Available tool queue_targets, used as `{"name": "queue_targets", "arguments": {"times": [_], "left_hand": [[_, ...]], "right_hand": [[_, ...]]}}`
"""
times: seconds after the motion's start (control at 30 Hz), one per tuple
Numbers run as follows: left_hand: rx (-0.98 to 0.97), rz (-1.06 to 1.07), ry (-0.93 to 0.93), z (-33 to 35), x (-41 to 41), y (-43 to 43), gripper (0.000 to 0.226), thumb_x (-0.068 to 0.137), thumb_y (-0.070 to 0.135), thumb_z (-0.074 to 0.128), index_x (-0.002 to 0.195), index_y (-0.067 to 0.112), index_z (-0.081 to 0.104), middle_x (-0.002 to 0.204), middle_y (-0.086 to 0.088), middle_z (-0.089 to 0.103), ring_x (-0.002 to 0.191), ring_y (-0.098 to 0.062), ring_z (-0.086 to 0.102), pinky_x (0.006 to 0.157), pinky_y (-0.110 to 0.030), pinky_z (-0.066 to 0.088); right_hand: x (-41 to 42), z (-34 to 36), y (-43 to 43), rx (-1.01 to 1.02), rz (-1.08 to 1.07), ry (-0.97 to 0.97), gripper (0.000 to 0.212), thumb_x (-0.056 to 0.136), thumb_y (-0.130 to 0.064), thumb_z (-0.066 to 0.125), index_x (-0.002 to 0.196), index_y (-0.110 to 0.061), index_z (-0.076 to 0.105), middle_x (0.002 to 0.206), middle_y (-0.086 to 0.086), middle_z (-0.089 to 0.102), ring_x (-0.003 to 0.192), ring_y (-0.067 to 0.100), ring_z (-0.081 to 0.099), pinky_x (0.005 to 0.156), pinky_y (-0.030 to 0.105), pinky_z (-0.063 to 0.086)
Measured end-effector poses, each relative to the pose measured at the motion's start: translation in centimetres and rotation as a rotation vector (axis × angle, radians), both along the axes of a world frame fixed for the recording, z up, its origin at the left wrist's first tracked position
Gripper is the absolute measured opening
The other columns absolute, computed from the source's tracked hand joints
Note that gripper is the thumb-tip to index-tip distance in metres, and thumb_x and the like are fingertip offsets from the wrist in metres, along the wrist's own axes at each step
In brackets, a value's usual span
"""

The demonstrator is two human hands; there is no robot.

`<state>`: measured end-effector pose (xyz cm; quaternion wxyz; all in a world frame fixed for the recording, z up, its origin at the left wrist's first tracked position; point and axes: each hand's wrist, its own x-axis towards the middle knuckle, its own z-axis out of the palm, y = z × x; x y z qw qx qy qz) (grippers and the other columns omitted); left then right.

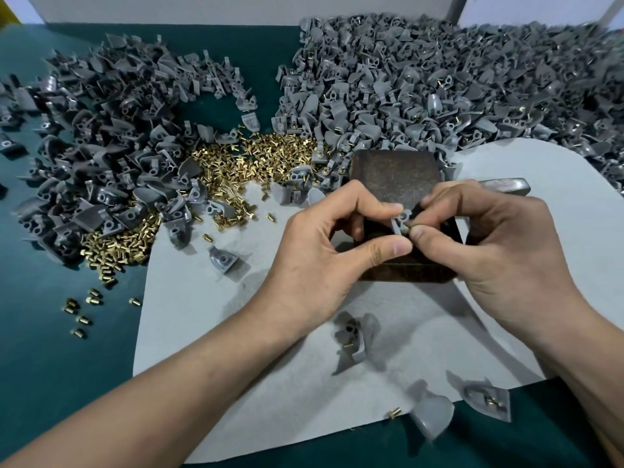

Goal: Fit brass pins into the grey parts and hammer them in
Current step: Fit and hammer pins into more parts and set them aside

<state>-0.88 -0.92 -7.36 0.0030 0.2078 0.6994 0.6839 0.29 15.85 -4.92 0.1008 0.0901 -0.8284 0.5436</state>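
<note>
My left hand (324, 241) pinches a small grey part (401, 221) between thumb and fingers, above a dark rusty metal block (395, 177). My right hand (489, 251) pinches a brass pin (408, 228) against the side of that part. A heap of loose brass pins (256, 157) lies beyond the block, spilling left. The metal head of a hammer (506, 185) shows behind my right hand; its handle is hidden.
A big pile of grey parts with pins (439, 79) fills the back right; a darker pile of grey parts (101, 146) lies at left. Several pinned parts (354, 336) lie on the white mat (202, 315) near me. The table is green.
</note>
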Motion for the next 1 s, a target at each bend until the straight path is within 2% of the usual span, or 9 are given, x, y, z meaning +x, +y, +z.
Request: {"name": "queue_targets", "arguments": {"times": [0.2, 0.33, 0.47, 0.53, 0.6, 0.73, 0.8, 0.9, 1.0], "left_hand": [[-0.002, -0.004, -0.001, 0.0, 0.0, 0.0, 0.018, 0.072, 0.024, 0.076, 0.086, 0.026, 0.065, 0.085, -0.009, 0.063, 0.081, -0.026, 0.057, 0.077, -0.025, 0.048], [0.003, -0.003, -0.029, 0.0, 0.0, -0.2, 0.018, 0.072, 0.021, 0.078, 0.085, 0.028, 0.066, 0.077, 0.001, 0.057, 0.076, -0.008, 0.053, 0.074, -0.018, 0.046], [0.019, -0.007, -0.069, 0.1, 0.1, -0.3, 0.020, 0.072, 0.022, 0.079, 0.087, 0.028, 0.067, 0.086, -0.009, 0.064, 0.079, -0.014, 0.056, 0.074, -0.018, 0.046], [0.017, 0.003, -0.088, 0.0, 0.1, -0.2, 0.023, 0.072, 0.022, 0.080, 0.089, 0.029, 0.065, 0.092, -0.003, 0.069, 0.087, -0.020, 0.059, 0.077, -0.016, 0.045], [0.022, 0.003, -0.087, -0.1, 0.1, -0.1, 0.025, 0.075, 0.016, 0.079, 0.089, 0.027, 0.062, 0.096, 0.001, 0.071, 0.093, -0.025, 0.059, 0.078, -0.021, 0.046], [0.014, 0.009, -0.075, -0.1, 0.2, 0.0, 0.024, 0.078, 0.011, 0.076, 0.084, 0.027, 0.060, 0.099, 0.006, 0.071, 0.094, -0.020, 0.063, 0.083, -0.026, 0.051], [0.010, 0.026, -0.083, -0.2, 0.2, 0.0, 0.022, 0.078, 0.014, 0.076, 0.085, 0.028, 0.061, 0.100, 0.008, 0.070, 0.094, -0.020, 0.063, 0.083, -0.029, 0.052], [0.003, 0.065, -0.078, 0.0, 0.1, -0.1, 0.024, 0.080, 0.015, 0.074, 0.090, 0.034, 0.064, 0.098, 0.010, 0.069, 0.091, -0.010, 0.062, 0.079, -0.023, 0.049], [-0.048, 0.075, -0.067, 0.0, 0.1, -0.1, 0.025, 0.084, 0.012, 0.071, 0.092, 0.035, 0.067, 0.096, 0.013, 0.068, 0.089, -0.004, 0.061, 0.074, -0.016, 0.047]], "right_hand": [[0.0, -0.1, 0.0, 0.016, 0.019, 0.010, 0.010, 0.067, -0.011, 0.071, 0.064, -0.019, 0.066, 0.075, 0.002, 0.065, 0.083, 0.015, 0.059, 0.075, 0.013, 0.043], [0.0, 0.1, 0.3, 0.045, 0.031, -0.018, 0.011, 0.067, -0.016, 0.076, 0.065, -0.024, 0.068, 0.076, -0.003, 0.067, 0.089, 0.017, 0.058, 0.080, 0.016, 0.043], [0.4, 1.1, 2.2, 0.079, -0.042, -0.005, 0.019, 0.069, -0.035, 0.074, 0.087, -0.029, 0.071, 0.083, -0.009, 0.069, 0.082, 0.006, 0.062, 0.074, 0.013, 0.048], [0.5, 1.8, 4.2, 0.304, -0.258, -0.022, 0.035, 0.065, -0.051, 0.068, 0.092, -0.029, 0.063, 0.080, -0.011, 0.066, 0.077, 0.008, 0.062, 0.063, 0.025, 0.051], [0.8, 2.1, 5.9, 0.661, -0.382, -0.228, 0.051, 0.060, -0.063, 0.066, 0.095, -0.030, 0.052, 0.077, -0.012, 0.061, 0.069, 0.009, 0.059, 0.051, 0.028, 0.042], [1.0, 1.5, 6.2, 0.936, -0.341, -0.470, 0.033, 0.073, -0.049, 0.073, 0.081, -0.024, 0.053, 0.069, -0.001, 0.061, 0.062, 0.013, 0.054, 0.049, 0.027, 0.035], [1.0, 1.9, 6.2, 0.793, -0.332, -0.539, 0.022, 0.078, -0.033, 0.071, 0.080, -0.015, 0.059, 0.068, 0.003, 0.061, 0.061, 0.015, 0.054, 0.049, 0.027, 0.037], [1.3, 3.8, 6.7, 0.191, -0.239, -0.768, 0.016, 0.086, -0.011, 0.061, 0.089, 0.004, 0.057, 0.056, 0.008, 0.059, 0.039, 0.017, 0.049, 0.037, 0.024, 0.041], [2.8, 4.9, 7.4, 0.060, -0.167, -0.751, 0.018, 0.085, -0.012, 0.064, 0.092, 0.004, 0.058, 0.056, 0.008, 0.053, 0.032, 0.014, 0.039, 0.032, 0.020, 0.035]]}}
